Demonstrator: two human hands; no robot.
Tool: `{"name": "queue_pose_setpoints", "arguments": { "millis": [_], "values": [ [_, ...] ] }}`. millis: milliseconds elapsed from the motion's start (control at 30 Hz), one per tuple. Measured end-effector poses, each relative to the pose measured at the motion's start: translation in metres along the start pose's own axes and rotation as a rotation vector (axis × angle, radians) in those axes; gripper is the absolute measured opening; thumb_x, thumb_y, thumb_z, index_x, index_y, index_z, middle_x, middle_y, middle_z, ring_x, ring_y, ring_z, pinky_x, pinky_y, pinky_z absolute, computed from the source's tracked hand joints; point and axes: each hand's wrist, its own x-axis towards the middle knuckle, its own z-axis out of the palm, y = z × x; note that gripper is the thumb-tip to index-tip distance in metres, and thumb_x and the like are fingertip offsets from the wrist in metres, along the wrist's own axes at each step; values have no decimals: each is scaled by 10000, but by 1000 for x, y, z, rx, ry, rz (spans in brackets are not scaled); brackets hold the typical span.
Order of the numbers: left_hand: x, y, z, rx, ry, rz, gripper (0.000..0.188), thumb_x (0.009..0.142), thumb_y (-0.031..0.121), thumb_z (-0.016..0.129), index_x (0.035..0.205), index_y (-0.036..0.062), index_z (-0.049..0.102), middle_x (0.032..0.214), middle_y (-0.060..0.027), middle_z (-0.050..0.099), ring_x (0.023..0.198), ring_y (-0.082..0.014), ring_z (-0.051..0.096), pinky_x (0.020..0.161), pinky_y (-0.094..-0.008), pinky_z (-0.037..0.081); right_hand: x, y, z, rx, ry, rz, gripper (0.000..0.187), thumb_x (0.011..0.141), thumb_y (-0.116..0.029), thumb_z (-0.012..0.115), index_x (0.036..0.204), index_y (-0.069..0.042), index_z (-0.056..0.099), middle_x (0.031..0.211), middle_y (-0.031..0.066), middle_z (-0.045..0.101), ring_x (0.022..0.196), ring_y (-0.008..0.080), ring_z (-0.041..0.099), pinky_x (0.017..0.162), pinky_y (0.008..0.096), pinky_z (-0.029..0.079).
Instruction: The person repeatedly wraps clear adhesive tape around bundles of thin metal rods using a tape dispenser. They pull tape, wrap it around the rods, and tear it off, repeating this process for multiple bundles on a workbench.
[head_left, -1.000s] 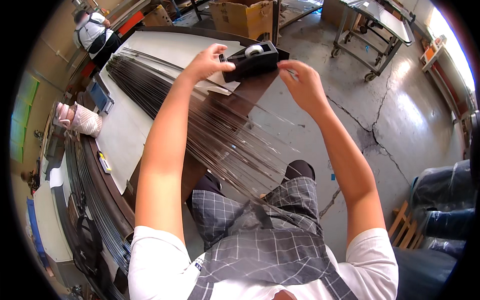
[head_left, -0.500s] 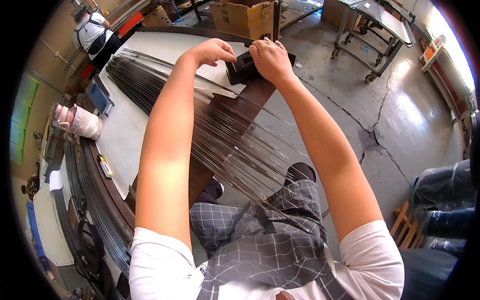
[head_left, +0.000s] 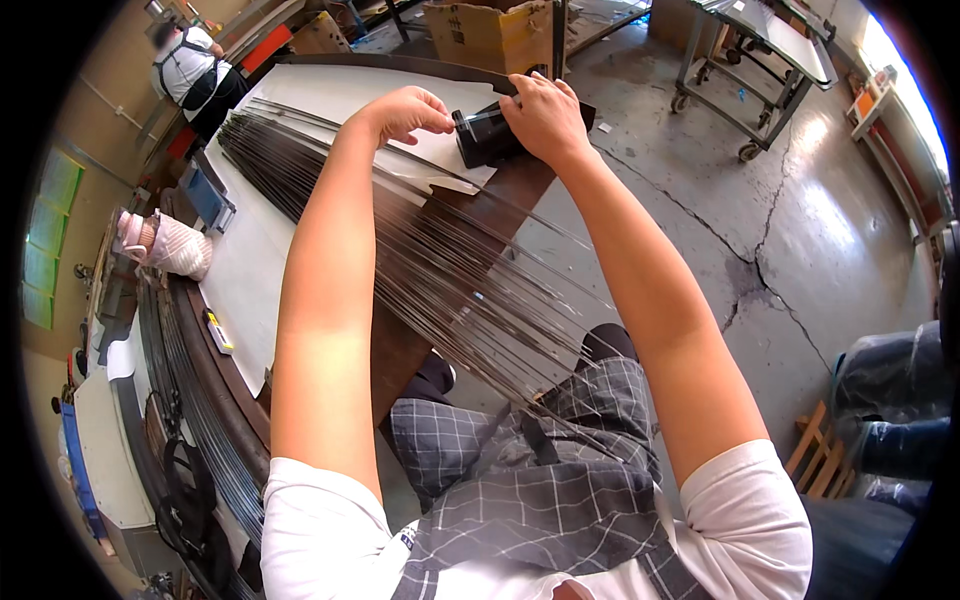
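A black tape dispenser (head_left: pixel 487 138) sits at the far right corner of the table. My right hand (head_left: pixel 545 115) lies over its top with the fingers curled around it. Beside its left end, my left hand (head_left: pixel 405 115) pinches thumb and forefinger together on what looks like a clear strip of tape (head_left: pixel 458 120) at the dispenser. Below my hands, a spread bundle of thin dark metal rods (head_left: pixel 470 280) lies across the table. Their near ends reach past the table edge over my lap, and my left forearm hides part of them.
White paper (head_left: pixel 245 290) covers the brown table (head_left: pixel 415 350). A yellow-and-white cutter (head_left: pixel 217 332) and a wrapped pink bottle (head_left: pixel 170 245) are at the left. A cardboard box (head_left: pixel 490 35) stands beyond, a wheeled cart (head_left: pixel 760 60) far right. Another person (head_left: pixel 190 70) stands far left.
My left hand has shifted slightly left and down, its fingers closing at the dispenser's end. My right hand stays on the dispenser. The whole view has shifted slightly.
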Motion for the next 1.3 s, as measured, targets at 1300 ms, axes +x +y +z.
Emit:
{"name": "queue_pose_setpoints", "arguments": {
  "millis": [1300],
  "values": [
    [-278, -76, 252, -962, 634, 265, 111, 857, 106, 607, 878, -2, 618, 869, -51, 641, 820, -80, 553, 766, -215, 409, -126, -112, -110, 298, -1040, -6, 186, 684, -184, 638, 768, -25, 684, 662, 123, 633, 612, 231, 612, 598, 318, 487]
  ]
}}
